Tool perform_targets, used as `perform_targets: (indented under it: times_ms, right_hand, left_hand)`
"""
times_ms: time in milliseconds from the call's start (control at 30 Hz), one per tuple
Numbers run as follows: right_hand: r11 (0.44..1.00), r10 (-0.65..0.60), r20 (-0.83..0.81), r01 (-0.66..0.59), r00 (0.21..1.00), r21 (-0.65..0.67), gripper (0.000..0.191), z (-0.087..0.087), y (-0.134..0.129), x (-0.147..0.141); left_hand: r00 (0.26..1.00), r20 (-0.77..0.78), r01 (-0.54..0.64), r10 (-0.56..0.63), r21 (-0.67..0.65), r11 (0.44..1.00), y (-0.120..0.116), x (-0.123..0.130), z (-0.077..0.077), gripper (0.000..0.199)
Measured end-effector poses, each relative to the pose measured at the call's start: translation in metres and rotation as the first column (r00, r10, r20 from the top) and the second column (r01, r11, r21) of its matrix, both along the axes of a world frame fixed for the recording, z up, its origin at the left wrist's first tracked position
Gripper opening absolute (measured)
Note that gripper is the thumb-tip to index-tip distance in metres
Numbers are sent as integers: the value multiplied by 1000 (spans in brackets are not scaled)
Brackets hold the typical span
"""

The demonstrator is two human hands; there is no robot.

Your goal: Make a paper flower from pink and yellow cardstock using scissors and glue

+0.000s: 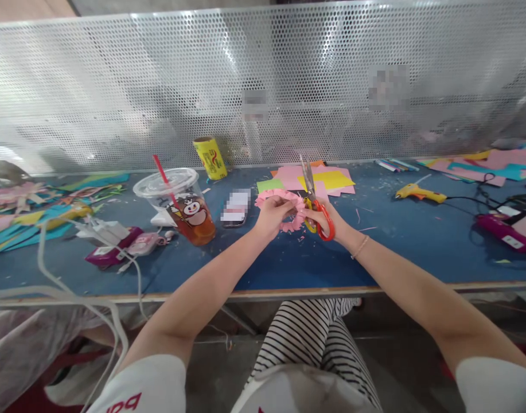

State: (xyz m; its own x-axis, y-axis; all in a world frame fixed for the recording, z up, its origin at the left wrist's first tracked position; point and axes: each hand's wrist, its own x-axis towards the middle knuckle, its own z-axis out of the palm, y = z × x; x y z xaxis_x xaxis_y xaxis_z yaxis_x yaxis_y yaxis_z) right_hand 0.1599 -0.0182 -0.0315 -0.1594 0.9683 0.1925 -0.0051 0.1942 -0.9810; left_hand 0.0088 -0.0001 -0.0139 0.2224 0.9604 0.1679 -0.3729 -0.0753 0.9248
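A ring of pink fringed paper is held up above the blue table, just in front of a stack of coloured sheets. My left hand is closed, pinching the pink paper on its left side. In my right hand are scissors with red and yellow handles, their blades pointing up and away from me. The fingertips of my right hand also reach the right edge of the pink paper. Small pink scraps lie on the table around it.
Left of my hands are a phone, a plastic cup of drink with a red straw, and a yellow can. Purple power strips and cables lie leftward. A yellow glue gun lies right. A perforated metal screen stands behind.
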Motion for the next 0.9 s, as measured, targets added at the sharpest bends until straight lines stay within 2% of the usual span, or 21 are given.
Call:
perform_targets:
  times_ms: [100, 200, 400, 667, 900]
  right_hand:
    - [998, -56, 82, 56, 995, -7, 49, 1, 2, 7]
    - [995, -95, 144, 91, 985, 31, 48, 0, 4, 12]
    - [993, -60, 276, 29, 959, 117, 37, -3, 1, 12]
    - [993, 23, 242, -51, 970, 110, 37, 1, -5, 11]
    - [994, 14, 256, -40, 967, 97, 40, 1, -5, 10]
  left_hand:
    - [998, 8, -68, 68, -5, 998, 4, -5, 2, 29]
    - [995, 15, -97, 97, 8, 995, 5, -8, 5, 32]
    - [994, 15, -106, 105, 109, 988, 1, -6, 7, 33]
    - [989, -15, -145, 148, 120, 982, 6, -9, 4, 34]
    - [987, -16, -157, 161, 125, 980, 7, -9, 4, 36]
